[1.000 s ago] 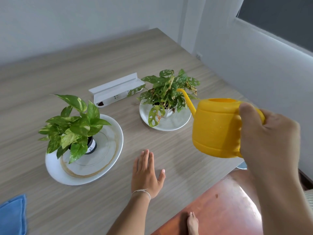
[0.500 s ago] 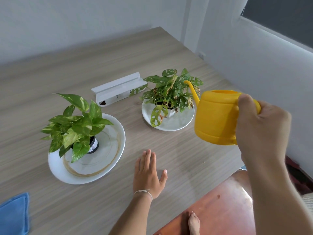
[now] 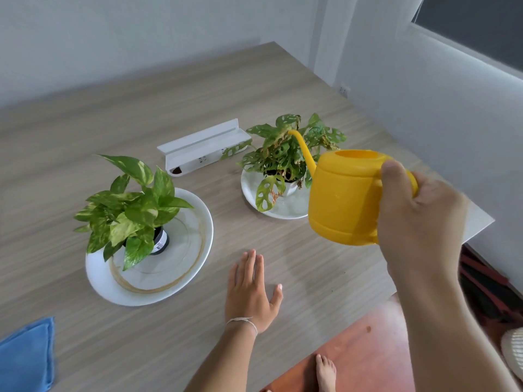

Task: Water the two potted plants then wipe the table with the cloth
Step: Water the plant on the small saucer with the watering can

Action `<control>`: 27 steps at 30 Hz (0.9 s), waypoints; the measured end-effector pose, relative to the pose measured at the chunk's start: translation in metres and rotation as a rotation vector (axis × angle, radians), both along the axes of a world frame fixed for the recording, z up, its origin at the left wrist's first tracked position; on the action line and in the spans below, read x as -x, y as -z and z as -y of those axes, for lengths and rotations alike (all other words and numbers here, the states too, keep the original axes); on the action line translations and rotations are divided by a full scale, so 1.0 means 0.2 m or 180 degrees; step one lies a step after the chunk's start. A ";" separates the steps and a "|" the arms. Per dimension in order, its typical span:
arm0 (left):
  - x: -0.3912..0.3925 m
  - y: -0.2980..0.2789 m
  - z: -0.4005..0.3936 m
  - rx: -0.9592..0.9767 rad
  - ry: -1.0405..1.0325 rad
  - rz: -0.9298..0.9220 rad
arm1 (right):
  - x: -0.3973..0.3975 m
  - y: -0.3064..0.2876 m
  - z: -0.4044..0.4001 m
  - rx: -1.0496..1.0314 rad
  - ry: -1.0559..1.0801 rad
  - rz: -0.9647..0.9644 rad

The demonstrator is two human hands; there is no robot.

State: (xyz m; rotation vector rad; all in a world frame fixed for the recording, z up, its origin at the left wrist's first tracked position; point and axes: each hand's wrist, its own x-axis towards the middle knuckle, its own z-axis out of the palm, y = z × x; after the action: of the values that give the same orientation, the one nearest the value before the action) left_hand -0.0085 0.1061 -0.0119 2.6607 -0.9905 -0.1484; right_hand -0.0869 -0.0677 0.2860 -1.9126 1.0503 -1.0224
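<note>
Right hand (image 3: 418, 222) closed around the handle of the yellow watering can (image 3: 345, 196), held above the table (image 3: 283, 80), spout (image 3: 301, 145) reaching into the holey-leaved plant (image 3: 285, 154) on its white saucer (image 3: 283, 210), likely aimed at the soil. No water visible. Left hand (image 3: 250, 292) flat, fingers straight, resting on the table, probably for balance. Pothos (image 3: 130, 199) in the larger dish (image 3: 175, 284) and blue cloth (image 3: 25, 357) untouched, 2 jobs pending.

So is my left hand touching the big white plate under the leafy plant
Apart. The head view shows the left hand lying flat on the table, with a strip of bare wood between its fingers and the white plate.
</note>
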 end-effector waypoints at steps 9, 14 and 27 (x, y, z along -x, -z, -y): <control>0.00 0.00 0.00 -0.0025 -0.0003 0.0055 | 0.17 0.03 -0.03 -0.0055 -0.0016 -0.0068; 0.00 0.02 0.00 -0.0013 0.0001 0.0098 | 0.24 0.05 -0.01 0.0007 0.0123 -0.0177; 0.00 0.03 0.00 0.0050 -0.0004 0.0115 | 0.14 0.15 0.03 -0.0556 0.0326 0.0302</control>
State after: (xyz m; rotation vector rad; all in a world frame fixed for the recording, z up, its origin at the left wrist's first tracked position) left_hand -0.0079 0.1052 -0.0185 2.6585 -0.9970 -0.0923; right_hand -0.1153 -0.0740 0.2562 -1.6694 1.1532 -1.0320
